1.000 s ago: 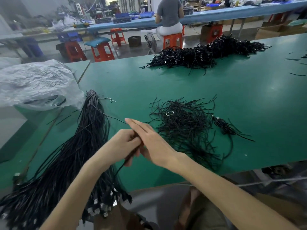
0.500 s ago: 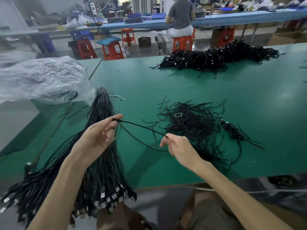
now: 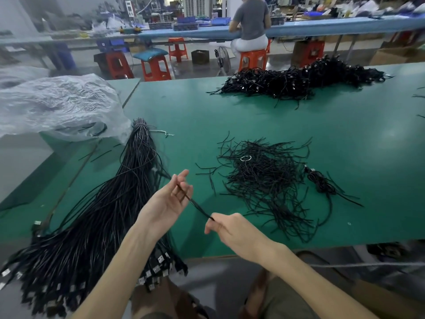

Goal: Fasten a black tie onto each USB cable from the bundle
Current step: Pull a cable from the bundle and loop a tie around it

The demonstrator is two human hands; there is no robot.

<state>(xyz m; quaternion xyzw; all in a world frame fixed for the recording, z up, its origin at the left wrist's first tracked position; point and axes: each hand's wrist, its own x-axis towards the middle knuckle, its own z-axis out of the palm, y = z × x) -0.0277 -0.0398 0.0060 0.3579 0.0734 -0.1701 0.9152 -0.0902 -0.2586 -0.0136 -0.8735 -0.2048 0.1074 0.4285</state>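
A thick bundle of black USB cables (image 3: 110, 215) lies on the left of the green table (image 3: 345, 157), its metal plugs hanging over the near edge. One black cable (image 3: 195, 204) is stretched between my hands above the table. My left hand (image 3: 167, 201) holds it between thumb and fingers, palm up. My right hand (image 3: 232, 229) pinches its doubled strands lower down. A loose pile of black ties (image 3: 264, 180) lies to the right of my hands. A coiled, tied cable (image 3: 322, 183) rests beside that pile.
A long heap of finished black cables (image 3: 299, 81) lies at the table's far edge. A crumpled clear plastic bag (image 3: 57, 104) sits at the left. A person sits on an orange stool (image 3: 251, 59) beyond the table, back turned.
My hands came together, spread apart along a cable drawn from the bundle, and now have closed in again with the cable folded between them.
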